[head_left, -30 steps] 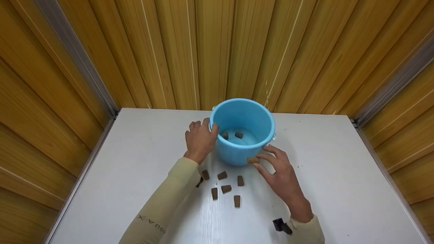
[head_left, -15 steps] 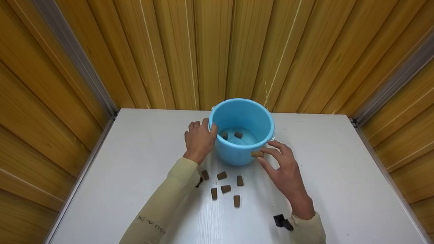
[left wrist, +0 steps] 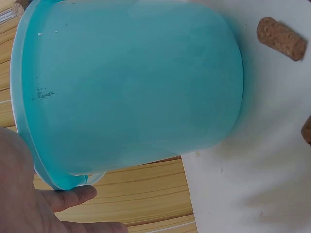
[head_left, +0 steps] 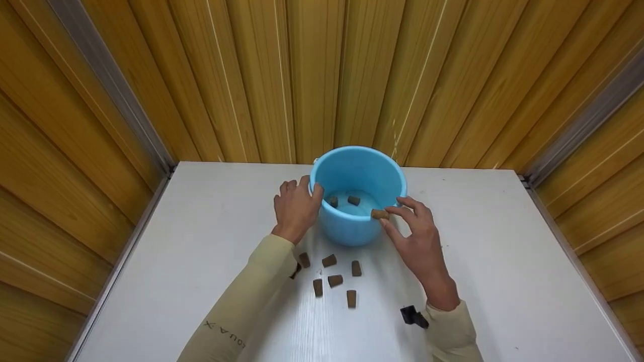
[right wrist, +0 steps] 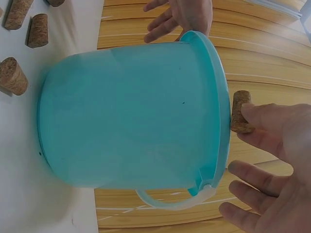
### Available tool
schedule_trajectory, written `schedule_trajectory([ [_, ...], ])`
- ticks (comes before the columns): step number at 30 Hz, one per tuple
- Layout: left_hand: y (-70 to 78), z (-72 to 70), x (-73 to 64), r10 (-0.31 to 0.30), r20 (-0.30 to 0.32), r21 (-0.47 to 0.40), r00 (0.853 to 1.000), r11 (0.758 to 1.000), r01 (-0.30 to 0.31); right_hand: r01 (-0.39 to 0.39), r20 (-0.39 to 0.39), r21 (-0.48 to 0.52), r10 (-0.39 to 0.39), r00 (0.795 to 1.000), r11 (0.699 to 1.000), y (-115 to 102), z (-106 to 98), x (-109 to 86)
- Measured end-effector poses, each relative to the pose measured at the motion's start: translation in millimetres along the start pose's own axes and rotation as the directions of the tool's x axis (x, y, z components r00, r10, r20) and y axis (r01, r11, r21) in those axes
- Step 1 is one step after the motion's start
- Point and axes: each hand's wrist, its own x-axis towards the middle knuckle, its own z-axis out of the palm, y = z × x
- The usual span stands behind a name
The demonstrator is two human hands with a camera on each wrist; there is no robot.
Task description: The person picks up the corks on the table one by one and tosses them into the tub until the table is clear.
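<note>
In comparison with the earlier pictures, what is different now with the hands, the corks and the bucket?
The right hand has raised the cork it pinches up along the blue bucket to its rim. Nothing was newly gripped or released. The left hand at the rim, two corks inside and six corks on the table stayed as they were.

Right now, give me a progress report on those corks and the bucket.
Apparently done: two corks lie inside the blue bucket, whose rim the left hand holds. In hand: the right hand pinches another cork at that rim. Probably left: six corks visible on the white table; the sleeve could hide more.
</note>
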Motion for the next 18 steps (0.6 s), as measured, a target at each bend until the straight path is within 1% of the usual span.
schedule_trajectory([
  [6,0.5,1.1,0.1,-0.004,0.002,0.009,1.000,1.000,0.004,0.000,0.003,0.002,0.000,1.000,1.000,-1,1,5.1],
  [13,1.1,1.8,-0.1,-0.010,0.007,0.010,1.000,1.000,0.010,-0.028,0.011,0.003,0.028,1.000,1.000,0,4,8.7],
  [18,1.0,1.1,1.5,-0.009,0.011,0.013,1.000,1.000,0.008,-0.032,0.009,0.010,0.032,0.999,0.999,1,6,14.2],
])
